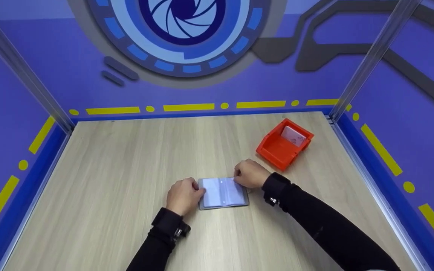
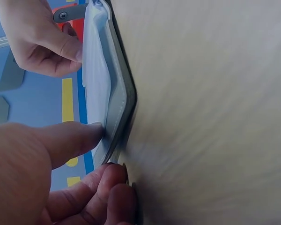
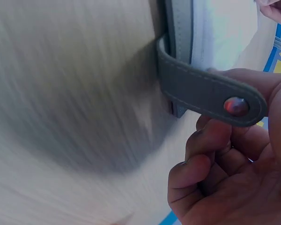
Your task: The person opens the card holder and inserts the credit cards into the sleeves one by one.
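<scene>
An opened card holder [image 1: 224,192] with a grey stitched cover and clear plastic sleeves lies on the wooden table. My left hand [image 1: 184,196] pinches its left edge, thumb on the sleeve side and fingers under the cover in the left wrist view. At the upper right corner, my right hand [image 1: 252,174] pinches the sleeves with thumb and curled fingers. A grey strap [image 3: 203,89] with a metal snap sticks up from the cover, partly hiding the right thumb in the right wrist view.
A red open-fronted bin [image 1: 275,148] stands behind my right hand, with a pinkish-white flat pack or card [image 1: 293,136] leaning inside. Blue-purple panels [image 1: 202,94] wall the table at the back and on both sides.
</scene>
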The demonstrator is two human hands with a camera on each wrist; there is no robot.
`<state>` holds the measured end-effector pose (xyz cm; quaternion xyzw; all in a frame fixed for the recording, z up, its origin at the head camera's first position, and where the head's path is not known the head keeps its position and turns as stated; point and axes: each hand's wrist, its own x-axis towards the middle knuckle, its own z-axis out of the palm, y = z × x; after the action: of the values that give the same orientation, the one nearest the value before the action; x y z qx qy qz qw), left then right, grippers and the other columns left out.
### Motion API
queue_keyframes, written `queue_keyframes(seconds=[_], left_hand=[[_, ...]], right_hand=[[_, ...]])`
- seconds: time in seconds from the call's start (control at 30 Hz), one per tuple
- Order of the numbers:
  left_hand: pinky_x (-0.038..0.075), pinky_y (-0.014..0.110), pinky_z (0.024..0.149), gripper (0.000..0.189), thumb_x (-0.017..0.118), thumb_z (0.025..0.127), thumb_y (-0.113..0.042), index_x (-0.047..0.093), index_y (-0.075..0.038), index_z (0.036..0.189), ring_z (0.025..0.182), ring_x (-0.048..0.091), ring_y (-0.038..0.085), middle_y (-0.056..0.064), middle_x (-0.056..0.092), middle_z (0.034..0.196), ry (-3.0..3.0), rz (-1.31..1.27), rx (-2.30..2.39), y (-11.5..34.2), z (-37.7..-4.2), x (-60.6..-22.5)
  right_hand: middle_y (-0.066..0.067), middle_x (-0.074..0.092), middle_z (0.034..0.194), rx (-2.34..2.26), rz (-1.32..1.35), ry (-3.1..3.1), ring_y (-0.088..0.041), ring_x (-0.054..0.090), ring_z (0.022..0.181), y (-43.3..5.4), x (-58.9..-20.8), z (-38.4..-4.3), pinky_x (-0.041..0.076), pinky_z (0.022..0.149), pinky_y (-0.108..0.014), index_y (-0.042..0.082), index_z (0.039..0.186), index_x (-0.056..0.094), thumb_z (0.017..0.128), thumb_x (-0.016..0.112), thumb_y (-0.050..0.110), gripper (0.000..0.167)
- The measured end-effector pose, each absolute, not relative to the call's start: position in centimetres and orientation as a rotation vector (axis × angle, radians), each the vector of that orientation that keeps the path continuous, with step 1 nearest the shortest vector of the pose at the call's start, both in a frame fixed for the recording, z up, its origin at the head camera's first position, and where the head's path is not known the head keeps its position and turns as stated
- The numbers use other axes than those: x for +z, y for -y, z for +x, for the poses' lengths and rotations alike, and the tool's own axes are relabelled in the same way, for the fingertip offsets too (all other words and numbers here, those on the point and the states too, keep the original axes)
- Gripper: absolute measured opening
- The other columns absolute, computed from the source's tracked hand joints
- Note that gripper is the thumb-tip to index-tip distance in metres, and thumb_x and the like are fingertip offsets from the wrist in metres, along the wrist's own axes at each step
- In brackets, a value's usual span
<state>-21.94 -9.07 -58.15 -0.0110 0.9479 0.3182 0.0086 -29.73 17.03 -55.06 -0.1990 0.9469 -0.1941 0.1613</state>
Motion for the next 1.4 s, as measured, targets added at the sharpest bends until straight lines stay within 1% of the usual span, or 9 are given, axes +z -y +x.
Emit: queue_keyframes(seconds=[0.23,0.5,0.63,0.77,0.9,1.0,1.1,1.2,1.4], left_hand=[[0.043,0.033,0.064,0.024,0.083,0.094,-0.031,0.073,-0.014,0.081,0.069,0.059,0.018,0.001,0.069,0.078,-2.954,0.000,0.979,8.6,-22.1,-58.1],[0.045,0.034,0.064,0.023,0.083,0.095,-0.031,0.073,-0.014,0.082,0.069,0.060,0.017,0.001,0.071,0.079,-2.948,0.010,0.984,8.5,-22.1,-58.1],[0.045,0.034,0.064,0.023,0.083,0.095,-0.032,0.073,-0.014,0.082,0.069,0.060,0.017,0.001,0.070,0.079,-2.943,0.012,0.992,8.6,-22.1,-58.1],[0.045,0.034,0.064,0.022,0.083,0.095,-0.030,0.073,-0.015,0.083,0.068,0.060,0.017,0.001,0.070,0.079,-2.941,0.036,1.011,8.7,-22.1,-58.1],[0.045,0.033,0.064,0.019,0.082,0.095,-0.028,0.074,-0.014,0.084,0.067,0.060,0.017,0.001,0.070,0.079,-2.932,0.059,1.031,8.7,-22.0,-58.1],[0.045,0.033,0.063,0.018,0.081,0.095,-0.026,0.074,-0.014,0.085,0.066,0.059,0.016,0.000,0.070,0.078,-2.926,0.086,1.045,8.8,-21.9,-58.0],[0.044,0.032,0.062,0.018,0.080,0.096,-0.026,0.074,-0.013,0.085,0.064,0.058,0.015,-0.001,0.068,0.075,-2.928,0.119,1.060,9.0,-21.8,-57.9],[0.043,0.032,0.062,0.020,0.078,0.098,-0.027,0.074,-0.013,0.084,0.064,0.056,0.014,-0.001,0.067,0.074,-2.933,0.141,1.066,9.1,-21.7,-57.8],[0.040,0.031,0.061,0.027,0.074,0.104,-0.033,0.074,-0.016,0.083,0.063,0.054,0.013,-0.004,0.063,0.073,-2.914,0.145,1.065,9.2,-21.3,-57.6]], right_hand=[[0.003,0.061,0.074,-0.535,-0.538,-2.693,-0.016,0.056,0.072,-17.1,-54.2,-29.6,0.044,0.066,-0.030,0.013,0.087,0.079,0.100,0.074,0.020,0.016],[0.008,0.045,0.058,-0.682,-0.545,-2.653,-0.013,0.044,0.055,-16.1,-53.4,-29.6,0.035,0.055,-0.028,0.020,0.062,0.059,0.101,0.068,0.025,0.040],[0.010,0.046,0.058,-0.800,-0.541,-2.625,-0.011,0.044,0.055,-14.9,-53.4,-29.5,0.034,0.055,-0.027,0.023,0.061,0.055,0.099,0.066,0.024,0.040],[0.011,0.044,0.057,-0.875,-0.541,-2.598,-0.010,0.041,0.053,-13.7,-53.6,-29.4,0.030,0.054,-0.027,0.023,0.059,0.054,0.098,0.065,0.022,0.041],[0.011,0.043,0.057,-0.921,-0.543,-2.579,-0.009,0.040,0.054,-12.9,-54.0,-29.2,0.028,0.054,-0.026,0.021,0.061,0.060,0.099,0.064,0.020,0.038],[0.012,0.046,0.059,-0.929,-0.566,-2.577,-0.008,0.043,0.056,-12.5,-54.3,-29.0,0.031,0.056,-0.026,0.019,0.068,0.070,0.102,0.064,0.021,0.034],[0.011,0.046,0.059,-0.924,-0.579,-2.574,-0.008,0.044,0.057,-12.3,-54.7,-28.9,0.032,0.056,-0.026,0.013,0.075,0.075,0.106,0.065,0.026,0.036],[0.011,0.044,0.059,-0.920,-0.584,-2.574,-0.009,0.044,0.057,-12.2,-55.0,-28.8,0.032,0.056,-0.027,0.007,0.078,0.075,0.108,0.065,0.029,0.039],[0.012,0.046,0.062,-0.904,-0.675,-2.598,-0.008,0.045,0.060,-12.8,-55.3,-28.7,0.033,0.059,-0.026,0.011,0.075,0.073,0.105,0.066,0.024,0.034]])
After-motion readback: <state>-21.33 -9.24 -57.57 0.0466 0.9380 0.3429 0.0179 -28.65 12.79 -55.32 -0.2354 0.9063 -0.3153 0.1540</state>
